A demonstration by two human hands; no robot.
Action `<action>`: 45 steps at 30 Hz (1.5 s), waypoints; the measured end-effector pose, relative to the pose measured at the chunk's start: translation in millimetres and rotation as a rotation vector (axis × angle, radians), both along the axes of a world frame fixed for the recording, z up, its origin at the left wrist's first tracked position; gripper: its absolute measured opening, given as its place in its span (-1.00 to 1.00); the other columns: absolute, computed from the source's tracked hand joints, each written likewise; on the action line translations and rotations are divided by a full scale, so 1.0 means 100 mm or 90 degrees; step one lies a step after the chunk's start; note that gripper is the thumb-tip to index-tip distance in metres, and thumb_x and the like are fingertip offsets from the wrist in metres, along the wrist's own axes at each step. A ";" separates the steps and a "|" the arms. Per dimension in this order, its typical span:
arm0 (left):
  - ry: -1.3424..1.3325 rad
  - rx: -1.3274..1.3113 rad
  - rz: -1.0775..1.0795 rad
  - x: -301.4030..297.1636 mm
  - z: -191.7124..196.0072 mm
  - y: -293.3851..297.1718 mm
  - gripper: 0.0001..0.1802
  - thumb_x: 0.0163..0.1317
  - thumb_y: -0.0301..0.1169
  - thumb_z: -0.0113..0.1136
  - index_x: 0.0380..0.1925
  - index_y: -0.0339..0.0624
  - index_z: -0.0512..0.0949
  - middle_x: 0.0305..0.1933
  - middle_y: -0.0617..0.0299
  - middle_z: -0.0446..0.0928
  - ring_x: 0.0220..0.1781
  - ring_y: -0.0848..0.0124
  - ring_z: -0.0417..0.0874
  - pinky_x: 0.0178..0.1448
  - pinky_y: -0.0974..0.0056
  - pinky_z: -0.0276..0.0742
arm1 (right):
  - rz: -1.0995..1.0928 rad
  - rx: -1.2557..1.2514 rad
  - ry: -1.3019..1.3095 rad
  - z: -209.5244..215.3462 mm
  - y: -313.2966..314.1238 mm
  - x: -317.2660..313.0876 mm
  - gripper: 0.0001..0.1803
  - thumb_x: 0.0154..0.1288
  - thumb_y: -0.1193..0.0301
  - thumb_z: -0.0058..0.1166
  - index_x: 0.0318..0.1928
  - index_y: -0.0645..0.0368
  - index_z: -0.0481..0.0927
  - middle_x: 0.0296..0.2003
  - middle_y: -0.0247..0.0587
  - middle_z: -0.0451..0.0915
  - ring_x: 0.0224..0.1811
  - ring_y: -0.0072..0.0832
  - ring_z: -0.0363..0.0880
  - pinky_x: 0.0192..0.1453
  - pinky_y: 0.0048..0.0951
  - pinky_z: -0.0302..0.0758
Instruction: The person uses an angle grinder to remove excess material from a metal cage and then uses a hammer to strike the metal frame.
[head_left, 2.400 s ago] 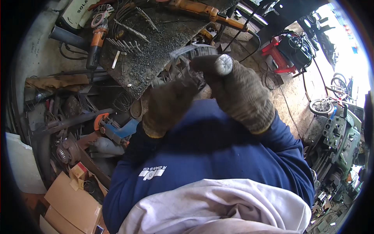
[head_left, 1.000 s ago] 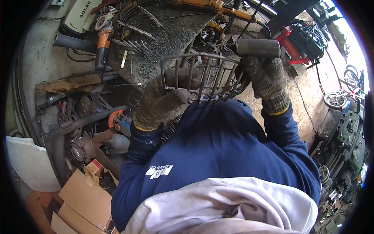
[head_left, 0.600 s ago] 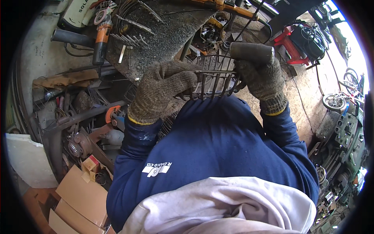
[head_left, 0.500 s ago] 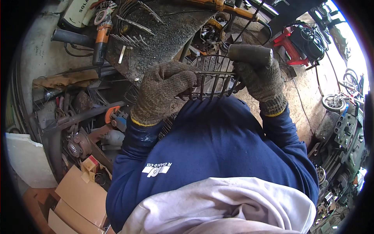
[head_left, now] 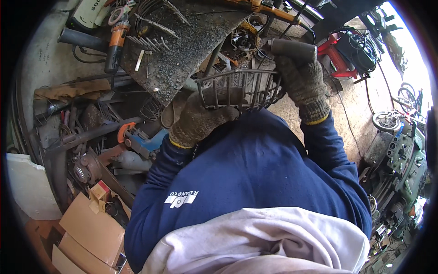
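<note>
Steel workbench [head_left: 182, 59]: grit-covered plate at top centre, loose rods and an orange angle grinder [head_left: 116, 39] lying on it.
Cardboard boxes [head_left: 89, 228]: flat brown packages at lower left, stacked beside a white foam slab [head_left: 27, 192]; a small red-and-tan carton [head_left: 100, 192] stands on top.
Wire basket [head_left: 239, 89]: rusty welded cage of thin bars, held up in front of the chest, just off the bench edge.
Left hand [head_left: 196, 121]: knit work glove, fingers curled around the basket's lower rim and grasping it from beneath.
Right hand [head_left: 303, 80]: gloved, clenched on a dark cylindrical tool handle [head_left: 292, 48] just above the basket's right end.
Step in hand: seemingly steadying the basket while the tool is brought to its rim.
Next move calls for: a firm left grip and careful aim at one bar joint.
Label: white canister [head_left: 89, 13] with dark lettering, top left corner.
</note>
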State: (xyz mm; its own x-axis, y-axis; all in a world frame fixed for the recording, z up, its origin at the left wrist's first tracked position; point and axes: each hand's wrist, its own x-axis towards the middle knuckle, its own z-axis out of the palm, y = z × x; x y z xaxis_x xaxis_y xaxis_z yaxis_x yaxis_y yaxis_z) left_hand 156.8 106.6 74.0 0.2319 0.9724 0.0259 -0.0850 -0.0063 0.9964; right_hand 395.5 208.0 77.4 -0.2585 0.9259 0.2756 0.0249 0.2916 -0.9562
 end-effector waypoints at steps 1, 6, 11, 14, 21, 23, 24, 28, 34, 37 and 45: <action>0.039 0.008 -0.002 0.00 0.05 0.00 -0.54 0.10 -0.53 0.40 0.04 -0.34 0.56 -0.07 0.13 0.68 -0.07 0.39 0.69 0.03 0.31 0.62 | -0.009 -0.031 0.028 0.02 0.00 -0.02 -0.73 0.36 0.45 0.17 0.05 0.17 0.59 -0.19 -0.25 0.68 -0.35 -0.57 0.63 -0.31 -0.53 0.59; 0.040 -0.002 0.033 0.03 0.25 -0.01 -0.60 0.11 -0.55 0.37 0.00 -0.28 0.59 -0.10 0.14 0.69 -0.10 0.42 0.70 0.01 0.31 0.62 | -0.043 -0.009 0.058 0.07 0.01 -0.12 -0.74 0.39 0.44 0.14 0.06 0.16 0.57 -0.20 -0.27 0.66 -0.45 -0.60 0.59 -0.42 -0.55 0.56; 0.064 -0.037 0.049 0.03 0.36 -0.08 -0.63 0.10 -0.52 0.39 -0.04 -0.28 0.63 -0.11 0.13 0.70 -0.12 0.41 0.72 -0.01 0.31 0.63 | -0.052 0.038 0.027 0.10 -0.01 -0.14 -0.76 0.41 0.44 0.11 0.04 0.17 0.56 -0.09 -0.24 0.66 -0.21 -0.56 0.64 -0.24 -0.57 0.58; 0.113 -0.010 0.046 0.03 0.50 -0.07 -0.63 0.10 -0.50 0.39 -0.05 -0.27 0.63 -0.13 0.12 0.71 -0.13 0.40 0.73 -0.02 0.31 0.63 | -0.043 0.002 0.051 0.16 -0.03 -0.13 -0.77 0.43 0.45 0.07 0.05 0.19 0.55 -0.04 -0.21 0.65 -0.05 -0.52 0.61 -0.04 -0.53 0.56; 0.158 0.026 0.073 0.10 0.65 -0.09 -0.68 0.09 -0.55 0.41 -0.11 -0.32 0.65 -0.25 0.11 0.71 -0.25 0.46 0.72 -0.16 0.35 0.66 | -0.050 0.065 0.029 0.14 -0.03 -0.15 -0.76 0.47 0.44 0.00 0.08 0.22 0.53 -0.01 -0.16 0.63 0.04 -0.45 0.59 0.16 -0.42 0.50; 0.177 0.049 0.075 0.09 0.65 -0.10 -0.69 0.09 -0.55 0.41 -0.12 -0.32 0.65 -0.25 0.12 0.71 -0.27 0.46 0.72 -0.17 0.35 0.66 | -0.044 0.043 0.051 0.14 -0.03 -0.16 -0.75 0.47 0.44 -0.01 0.08 0.22 0.52 -0.01 -0.16 0.63 0.04 -0.45 0.59 0.15 -0.42 0.50; 0.186 0.060 0.076 0.09 0.66 -0.10 -0.69 0.08 -0.55 0.41 -0.12 -0.31 0.65 -0.25 0.13 0.71 -0.27 0.46 0.72 -0.18 0.36 0.66 | -0.046 0.051 0.047 0.14 -0.02 -0.16 -0.75 0.47 0.44 0.00 0.08 0.23 0.52 -0.01 -0.16 0.63 0.03 -0.45 0.59 0.14 -0.43 0.51; 0.208 0.074 0.072 0.07 0.65 -0.10 -0.69 0.09 -0.54 0.41 -0.12 -0.31 0.65 -0.24 0.12 0.71 -0.27 0.46 0.72 -0.17 0.36 0.66 | -0.044 0.025 0.071 0.18 -0.03 -0.22 -0.74 0.46 0.44 0.02 0.09 0.23 0.52 -0.01 -0.17 0.63 -0.03 -0.45 0.62 0.06 -0.47 0.56; 0.198 0.019 0.123 0.16 0.77 -0.09 -0.70 0.10 -0.49 0.41 -0.13 -0.28 0.67 -0.24 0.12 0.72 -0.25 0.47 0.73 -0.14 0.35 0.64 | -0.058 0.265 -0.109 0.24 0.01 -0.22 -0.69 0.44 0.46 0.05 0.14 0.25 0.52 0.05 -0.14 0.60 0.00 -0.37 0.63 0.06 -0.49 0.60; 0.312 0.151 0.131 0.18 0.77 -0.02 -0.71 0.11 -0.46 0.40 -0.13 -0.24 0.66 -0.21 0.13 0.71 -0.24 0.43 0.73 -0.13 0.33 0.63 | 0.012 0.211 -0.057 0.24 -0.01 -0.18 -0.67 0.47 0.39 -0.02 0.16 0.23 0.51 -0.16 -0.22 0.63 -0.25 -0.52 0.58 -0.18 -0.52 0.56; 0.772 0.579 0.222 0.20 0.43 -0.03 -0.65 0.21 -0.27 0.34 0.01 0.05 0.61 -0.13 0.23 0.66 -0.15 0.45 0.69 -0.10 0.24 0.60 | 0.146 0.041 -0.050 0.69 -0.48 -0.22 -0.63 0.51 0.27 -0.06 0.14 0.24 0.51 -0.18 -0.26 0.61 -0.44 -0.65 0.53 -0.34 -0.56 0.51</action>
State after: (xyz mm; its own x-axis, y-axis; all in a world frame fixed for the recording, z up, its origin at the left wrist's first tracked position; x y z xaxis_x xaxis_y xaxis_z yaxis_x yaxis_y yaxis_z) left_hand 176.7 103.6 117.4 0.3241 0.7419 0.5869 0.8740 -0.4723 0.1144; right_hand 373.1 160.4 146.6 -0.4824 0.8219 0.3028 0.0245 0.3582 -0.9333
